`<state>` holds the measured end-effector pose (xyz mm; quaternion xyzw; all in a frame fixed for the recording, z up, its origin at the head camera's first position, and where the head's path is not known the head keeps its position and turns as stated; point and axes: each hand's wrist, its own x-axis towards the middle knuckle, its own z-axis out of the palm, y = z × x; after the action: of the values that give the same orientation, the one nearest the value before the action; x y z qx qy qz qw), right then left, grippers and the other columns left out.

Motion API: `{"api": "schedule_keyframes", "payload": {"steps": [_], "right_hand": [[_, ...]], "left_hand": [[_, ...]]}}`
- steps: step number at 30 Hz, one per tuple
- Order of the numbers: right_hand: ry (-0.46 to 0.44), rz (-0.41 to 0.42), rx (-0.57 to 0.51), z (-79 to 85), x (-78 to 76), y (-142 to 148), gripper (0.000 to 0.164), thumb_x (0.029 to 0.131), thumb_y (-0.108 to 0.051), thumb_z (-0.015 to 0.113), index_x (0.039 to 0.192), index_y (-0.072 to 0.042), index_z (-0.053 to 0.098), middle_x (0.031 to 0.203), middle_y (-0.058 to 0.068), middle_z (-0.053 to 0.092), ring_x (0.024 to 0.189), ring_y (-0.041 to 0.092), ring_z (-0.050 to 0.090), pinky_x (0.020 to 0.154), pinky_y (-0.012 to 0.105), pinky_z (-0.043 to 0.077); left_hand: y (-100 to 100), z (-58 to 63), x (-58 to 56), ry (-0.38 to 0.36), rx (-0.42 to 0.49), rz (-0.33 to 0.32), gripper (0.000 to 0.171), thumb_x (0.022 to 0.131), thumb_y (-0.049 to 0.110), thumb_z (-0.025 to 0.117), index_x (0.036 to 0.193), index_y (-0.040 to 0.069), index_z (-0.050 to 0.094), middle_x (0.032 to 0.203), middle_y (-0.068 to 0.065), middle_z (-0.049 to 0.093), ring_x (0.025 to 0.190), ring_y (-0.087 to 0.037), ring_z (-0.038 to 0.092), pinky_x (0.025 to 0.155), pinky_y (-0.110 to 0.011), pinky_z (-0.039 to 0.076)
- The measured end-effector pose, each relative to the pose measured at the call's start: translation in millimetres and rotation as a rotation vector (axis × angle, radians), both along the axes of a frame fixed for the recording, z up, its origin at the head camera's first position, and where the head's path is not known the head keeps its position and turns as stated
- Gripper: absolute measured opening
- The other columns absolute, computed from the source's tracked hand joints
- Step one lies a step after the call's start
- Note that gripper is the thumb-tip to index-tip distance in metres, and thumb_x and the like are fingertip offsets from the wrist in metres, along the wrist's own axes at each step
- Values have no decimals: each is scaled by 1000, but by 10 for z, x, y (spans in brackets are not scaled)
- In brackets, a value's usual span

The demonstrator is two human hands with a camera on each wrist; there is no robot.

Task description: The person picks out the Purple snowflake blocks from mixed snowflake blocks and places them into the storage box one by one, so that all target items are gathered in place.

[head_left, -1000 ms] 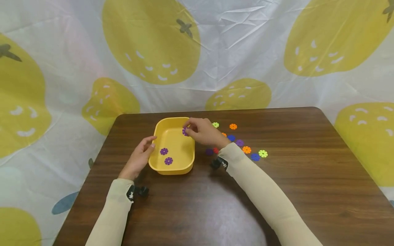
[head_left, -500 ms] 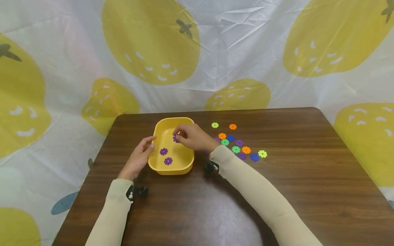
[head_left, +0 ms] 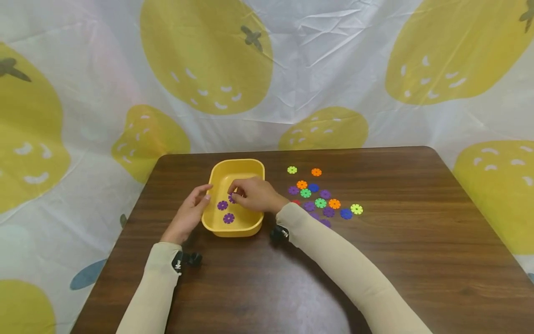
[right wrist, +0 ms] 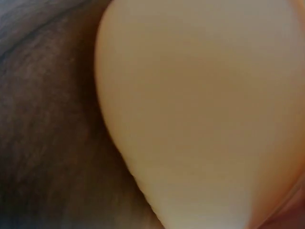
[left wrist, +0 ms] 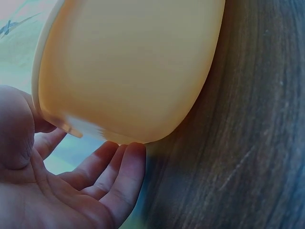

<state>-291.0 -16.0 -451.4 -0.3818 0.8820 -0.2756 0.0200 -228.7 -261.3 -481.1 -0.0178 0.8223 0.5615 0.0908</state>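
The yellow tub (head_left: pixel 247 219) stands on the table (head_left: pixel 417 232), its long axis running from near to far. The grip of the left hand (head_left: pixel 189 213) holds it at the left; that of the right hand (head_left: pixel 257 195) pinches a purple disc (head_left: pixel 231 198) inside the tub (partly hidden, so I cannot tell its tilt), near two purple discs (head_left: pixel 228 218) lying flat.

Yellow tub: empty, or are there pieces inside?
Not empty: two purple discs lie in the yellow tub, much of its floor bare; the right grip holds a third purple disc.
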Motion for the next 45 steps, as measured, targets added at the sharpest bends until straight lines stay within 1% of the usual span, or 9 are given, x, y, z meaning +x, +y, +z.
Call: {"api": "schedule_keyframes", "payload": {"steps": [4, 8, 14, 19, 24, 27, 32, 38, 45], "right_hand": [[27, -35, 61, -37, -2, -34, 14, 104, -33, 66, 113, -25, 72, 90, -11, 71, 76, 8, 62, 66, 25, 51], [35, -48, 87, -44, 10, -46, 16, 103, -33, 67, 116, -24, 72, 92, -9, 73, 76, 8, 63, 67, 27, 51], [36, -53, 92, -40, 14, -38, 20, 102, -30, 69, 119, -21, 72, 100, -5, 76, 81, 10, 64, 72, 30, 53], [7, -27, 7, -37, -6, 8, 20, 102, -26, 69, 119, -15, 73, 98, -2, 74, 83, 12, 63, 73, 28, 53], [-14, -17, -177, 23, 0, 86, 17, 102, -18, 69, 113, -7, 75, 95, 1, 73, 85, 13, 63, 79, 26, 54], [-17, -31, -249, 83, 27, 142, 18, 102, -17, 68, 112, -5, 75, 94, 1, 74, 86, 13, 65, 80, 27, 55], [-2, -37, -273, 160, 87, 227, 18, 102, -19, 67, 113, -7, 74, 91, -1, 73, 84, 12, 65, 77, 27, 55], [19, -40, -289, 203, 164, 348, 14, 102, -19, 68, 111, -11, 73, 87, -1, 73, 82, 12, 66, 75, 28, 54], [-47, -57, -328, 271, 292, 563, 14, 103, -21, 69, 114, -13, 72, 87, -3, 72, 73, 12, 62, 66, 28, 53]], "left_hand": [[-9, 0, -8, 8, -3, 4, 50, 114, 38, 43, 163, 28, 37, 151, -22, 51, 132, -38, 58, 105, -45, 51], [-5, 3, -2, 6, -5, 9, 49, 114, 39, 45, 162, 28, 39, 149, -23, 52, 130, -38, 59, 104, -44, 51], [-3, -7, -20, -8, -5, 8, 51, 115, 38, 42, 164, 28, 35, 151, -23, 50, 131, -39, 58, 107, -49, 51], [6, -5, -26, -17, -5, 3, 51, 115, 39, 42, 164, 28, 35, 152, -23, 50, 132, -40, 58, 108, -51, 50], [20, 12, -19, -16, -7, 5, 51, 114, 40, 43, 163, 29, 36, 150, -23, 50, 131, -39, 58, 109, -50, 50], [19, 25, -11, -12, -6, 7, 50, 114, 41, 44, 163, 29, 37, 149, -23, 51, 130, -38, 58, 108, -49, 50], [6, 19, -11, -9, -9, 10, 50, 114, 41, 45, 162, 29, 39, 146, -23, 52, 127, -38, 60, 105, -46, 51], [-5, -5, -23, -3, -8, 13, 50, 114, 40, 44, 162, 28, 40, 145, -24, 53, 126, -37, 61, 100, -39, 53], [-15, -22, -3, -13, 6, 9, 50, 114, 39, 44, 162, 28, 39, 148, -25, 52, 127, -39, 61, 102, -43, 53]]}}
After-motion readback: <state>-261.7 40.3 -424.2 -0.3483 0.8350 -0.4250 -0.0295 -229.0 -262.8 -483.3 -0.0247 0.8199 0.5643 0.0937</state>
